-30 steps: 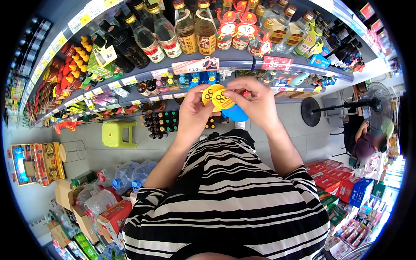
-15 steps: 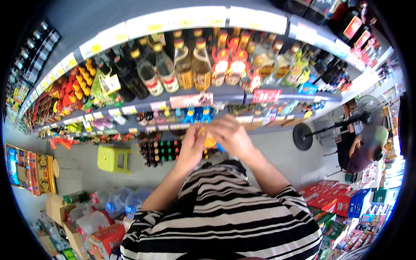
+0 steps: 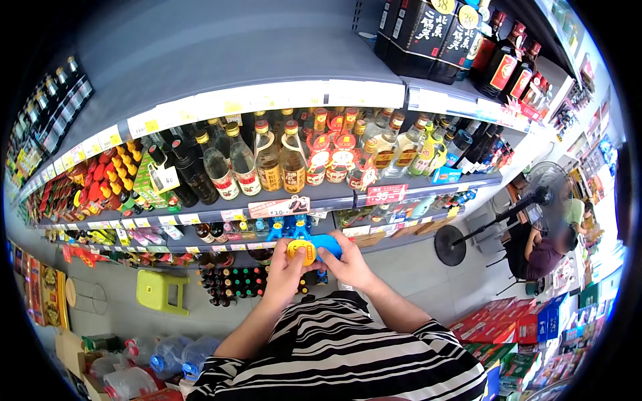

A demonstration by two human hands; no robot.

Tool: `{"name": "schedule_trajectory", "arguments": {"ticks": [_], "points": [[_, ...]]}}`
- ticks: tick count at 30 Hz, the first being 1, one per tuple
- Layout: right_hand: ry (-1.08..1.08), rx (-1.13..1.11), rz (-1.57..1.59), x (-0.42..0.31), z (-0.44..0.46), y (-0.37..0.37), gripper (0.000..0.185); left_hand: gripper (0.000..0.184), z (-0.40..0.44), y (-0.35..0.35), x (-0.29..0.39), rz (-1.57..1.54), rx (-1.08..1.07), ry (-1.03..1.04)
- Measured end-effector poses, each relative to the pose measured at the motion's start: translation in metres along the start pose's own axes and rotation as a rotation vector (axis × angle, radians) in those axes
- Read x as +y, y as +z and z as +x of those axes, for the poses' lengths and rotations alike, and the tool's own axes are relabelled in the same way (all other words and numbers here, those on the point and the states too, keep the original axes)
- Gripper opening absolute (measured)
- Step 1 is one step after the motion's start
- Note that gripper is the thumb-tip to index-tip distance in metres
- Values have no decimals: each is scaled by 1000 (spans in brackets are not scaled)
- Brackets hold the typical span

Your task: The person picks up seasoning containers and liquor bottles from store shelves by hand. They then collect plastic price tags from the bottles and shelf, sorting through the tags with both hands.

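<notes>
Both my hands are raised in front of the lower shelves. My left hand (image 3: 283,275) is closed on a round yellow piece (image 3: 302,247) with a face-like marking, its thumb pressed on the front. Gripped in my right hand (image 3: 352,269) is a smooth, rounded blue piece (image 3: 328,242), with the thumb lying across it. The two pieces meet side by side; whether they are joined, I cannot tell. Just behind them on the shelf stand blue figure-shaped items (image 3: 301,226), partly covered by my hands.
Glass bottles (image 3: 267,160) line the shelf ahead, with black boxes (image 3: 428,37) above. Dark capped bottles (image 3: 234,284) stand on the floor beside a green stool (image 3: 162,291). At right are a standing fan (image 3: 540,195), a seated person (image 3: 545,254) and red boxes (image 3: 491,319).
The view has tilted up, showing more upper shelf. My hands have parted slightly and turned, exposing the yellow face and the blue piece, which were mostly covered before.
</notes>
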State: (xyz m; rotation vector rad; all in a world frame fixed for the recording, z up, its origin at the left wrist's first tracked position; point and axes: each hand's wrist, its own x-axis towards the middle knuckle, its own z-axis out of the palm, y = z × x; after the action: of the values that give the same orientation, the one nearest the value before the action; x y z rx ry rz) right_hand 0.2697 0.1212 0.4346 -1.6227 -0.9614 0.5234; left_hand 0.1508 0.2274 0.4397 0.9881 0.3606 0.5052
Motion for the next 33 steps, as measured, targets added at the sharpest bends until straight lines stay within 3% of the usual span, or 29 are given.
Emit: {"name": "schedule_trajectory", "arguments": {"ticks": [4, 7, 9, 11, 14, 17, 21, 22, 25, 29, 33], "points": [[-20, -208, -15, -26, 0, -25, 19, 23, 1, -10, 13, -87, -144, -222], [-254, -249, -126, -27, 3, -30, 14, 23, -2, -12, 21, -96, -236, -366], [-295, -281, -148, -29, 5, -34, 15, 22, -5, -10, 27, -122, -304, -392], [-381, -280, -161, -33, 7, -37, 17, 20, -4, -16, 16, -78, -295, -365], [-203, -197, -150, -39, 0, -27, 16, 21, -5, -9, 10, -19, -215, -302], [-20, -23, 88, -24, -5, -2, 22, 22, -3, -4, 1, 114, -210, -201], [60, 55, 173, -26, -4, 1, 26, 21, -3, -6, -2, 217, -229, -77], [-4, 116, -4, -32, -4, -1, 27, 19, -5, -3, 4, 332, -206, -47], [-100, 158, -110, -45, -5, 4, 28, 18, -7, -2, 6, 681, -206, 72], [-37, 215, -143, -34, -2, 7, 21, 13, -8, 2, 0, 640, -250, 232], [-111, 253, -116, -30, -3, 10, 18, 15, -5, -1, 1, 621, -203, 147]]}}
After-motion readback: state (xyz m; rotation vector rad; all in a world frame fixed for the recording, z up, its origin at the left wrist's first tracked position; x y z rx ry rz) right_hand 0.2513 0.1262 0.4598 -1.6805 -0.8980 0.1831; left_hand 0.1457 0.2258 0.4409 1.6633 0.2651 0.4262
